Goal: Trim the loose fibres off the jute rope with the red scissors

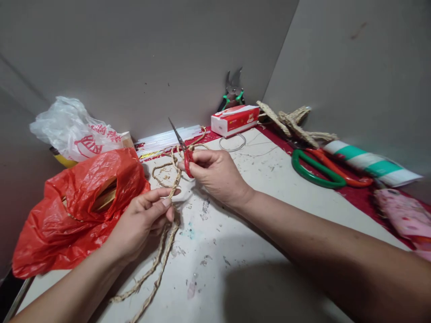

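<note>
My left hand [148, 215] pinches a tan braided straw cord [164, 244] between thumb and fingers. Two strands of it hang below the hand toward the near edge of the white table [215, 251]. Above the pinch, the cord runs up and loops loosely over the tabletop. My right hand [218, 175] is closed around the red handles of small scissors [187, 159], whose pointed blades tilt up and to the left. The scissors are just beside the upper part of the cord; whether they touch it I cannot tell.
A red plastic bag [84, 215] with strips inside lies at left, a white plastic bag [77, 130] behind it. Clear sticks [168, 137], a tissue pack [235, 120] and pruning shears [233, 89] are at the back. Green-and-orange-handled scissors [316, 169] and a striped roll [373, 163] lie right.
</note>
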The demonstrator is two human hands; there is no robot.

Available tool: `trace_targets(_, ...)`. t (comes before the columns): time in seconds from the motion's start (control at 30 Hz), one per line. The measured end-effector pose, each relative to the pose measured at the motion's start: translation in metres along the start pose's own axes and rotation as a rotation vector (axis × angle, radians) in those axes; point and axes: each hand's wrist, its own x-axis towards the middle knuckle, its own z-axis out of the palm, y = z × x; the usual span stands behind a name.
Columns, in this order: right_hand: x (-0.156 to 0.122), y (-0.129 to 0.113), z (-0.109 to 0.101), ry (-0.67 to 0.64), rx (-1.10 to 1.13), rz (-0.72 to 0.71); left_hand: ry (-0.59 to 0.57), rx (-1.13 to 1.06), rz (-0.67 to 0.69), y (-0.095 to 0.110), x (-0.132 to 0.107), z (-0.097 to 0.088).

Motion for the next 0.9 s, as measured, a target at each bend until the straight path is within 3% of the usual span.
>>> trace_targets(0.2, 0.003, 0.010, -0.001, -0.022, -0.061, 0.060, -0.066, -0.178, -0.093, -0.005, 0.000, 0.005)
trace_targets(0.33, 0.008, 0.015, -0.008, -0.077, -0.145, 0.136, -0.006, -0.208, -0.105, -0.006, 0.003, 0.002)
trace_targets(0.5, 0.010, 0.015, -0.021, -0.121, -0.493, -0.014, 0.085, -0.210, -0.010, -0.007, 0.013, -0.005)
trace_targets(0.7, 0.002, 0.003, -0.021, -0.398, -0.993, -0.278, 0.137, -0.211, 0.054, -0.006, 0.018, -0.009)
trace_targets(0.9, 0.002, 0.001, -0.020, -0.440, -1.224, -0.338, 0.166, -0.230, 0.072, -0.006, 0.017, -0.008)
